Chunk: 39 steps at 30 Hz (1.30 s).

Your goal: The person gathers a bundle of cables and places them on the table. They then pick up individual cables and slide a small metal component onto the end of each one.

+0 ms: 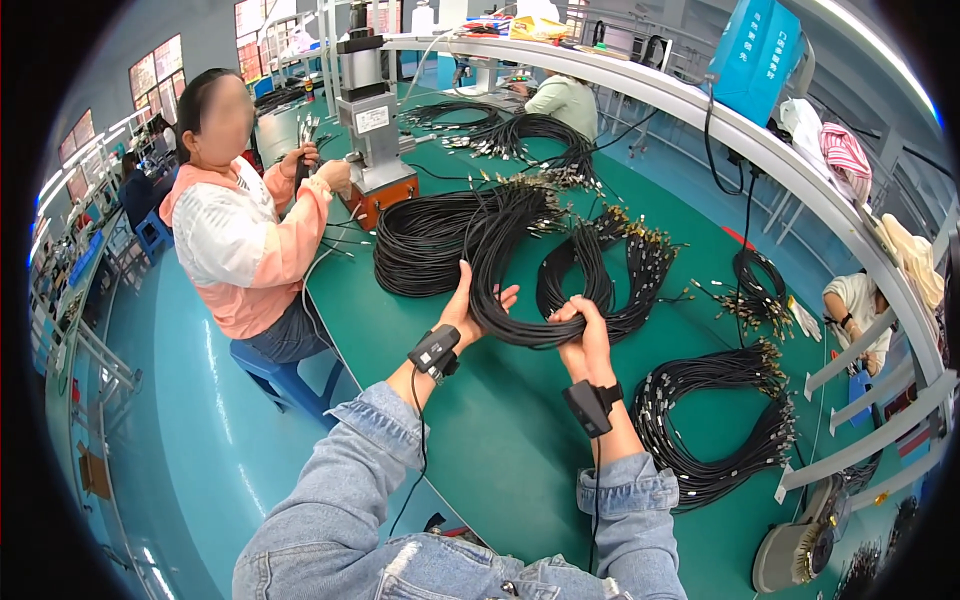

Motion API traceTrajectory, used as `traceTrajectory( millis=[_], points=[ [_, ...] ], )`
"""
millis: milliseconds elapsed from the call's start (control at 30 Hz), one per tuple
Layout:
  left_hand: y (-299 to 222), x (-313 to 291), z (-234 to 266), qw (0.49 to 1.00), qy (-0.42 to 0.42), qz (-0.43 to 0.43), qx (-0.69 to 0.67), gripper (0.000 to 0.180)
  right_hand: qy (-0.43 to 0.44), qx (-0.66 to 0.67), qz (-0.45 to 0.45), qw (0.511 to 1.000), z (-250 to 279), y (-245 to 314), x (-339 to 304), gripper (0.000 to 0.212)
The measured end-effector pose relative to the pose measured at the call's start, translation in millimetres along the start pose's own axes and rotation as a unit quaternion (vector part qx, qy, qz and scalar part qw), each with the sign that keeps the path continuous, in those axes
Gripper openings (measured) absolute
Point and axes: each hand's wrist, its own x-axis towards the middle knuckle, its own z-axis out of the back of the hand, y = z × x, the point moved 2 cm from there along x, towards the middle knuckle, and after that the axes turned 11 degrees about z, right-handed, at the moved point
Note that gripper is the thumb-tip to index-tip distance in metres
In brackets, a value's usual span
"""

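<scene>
A looped bundle of black cables (484,270) with metal connector ends is held above the green table. My left hand (470,308) cradles its left side, with the thumb up outside and fingertips showing through the loop. At the lower right of this loop, my right hand (586,335) has its fingers wrapped round the cables. Just behind lies a thick coil of black cables (415,245), partly hidden by the held bundle. Another cable coil (640,280) with brass-coloured ends rests beyond my right hand.
A large cable coil (690,470) lies to the right on the green table (480,440). At the far left, a co-worker (235,220) handles cables by a grey press-like machine (375,130). A white overhead shelf (690,105) curves along the far and right sides.
</scene>
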Motion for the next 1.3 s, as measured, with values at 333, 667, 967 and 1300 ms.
traceTrajectory(
  millis=[333, 667, 967, 1300],
  points=[
    [-34, 30, -86, 0.930, 0.040, -0.013, 0.364, 0.030, 0.114, -0.164, -0.010, 0.980, 17, 32, -64, 0.009],
    [41, -52, -93, 0.907, 0.159, 0.064, 0.385, 0.022, 0.145, -0.179, -0.032, 0.973, 32, 92, -164, 0.024],
    [61, -138, -93, 0.834, 0.159, 0.114, 0.515, 0.050, -0.101, 0.147, -0.026, 0.984, 38, 122, -135, 0.050],
    [52, -159, -97, 0.832, 0.140, 0.120, 0.523, 0.047, 0.202, 0.101, 0.052, 0.973, 46, 133, -222, 0.035]
  ],
)
